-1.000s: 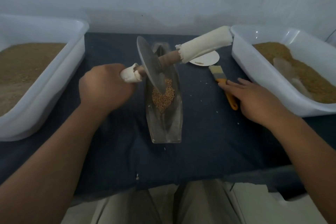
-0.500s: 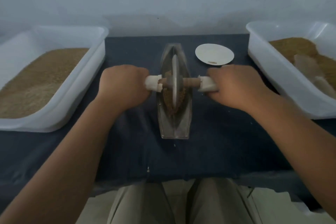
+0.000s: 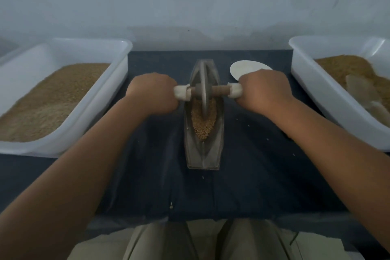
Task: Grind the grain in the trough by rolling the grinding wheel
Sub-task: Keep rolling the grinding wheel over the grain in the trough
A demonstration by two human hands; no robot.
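A narrow boat-shaped metal trough (image 3: 203, 155) lies lengthwise on the dark cloth in the middle. Tan grain (image 3: 202, 124) fills its centre. A thin metal grinding wheel (image 3: 203, 93) stands upright in the far half of the trough, edge down in the grain. A wooden axle (image 3: 218, 90) with white-wrapped ends runs through it. My left hand (image 3: 153, 93) grips the left wrapped end. My right hand (image 3: 264, 91) grips the right wrapped end.
A white tub (image 3: 118, 74) of fine tan meal stands at the left. Another white tub (image 3: 306, 82) with grain and a pale scoop stands at the right. A small white disc (image 3: 244, 66) lies behind my right hand. Loose grains dot the cloth.
One second ago only my left hand held the tilted wheel while my right hand lay by a brush. Now both hands grip the axle, and the wheel has rolled toward the trough's far end.
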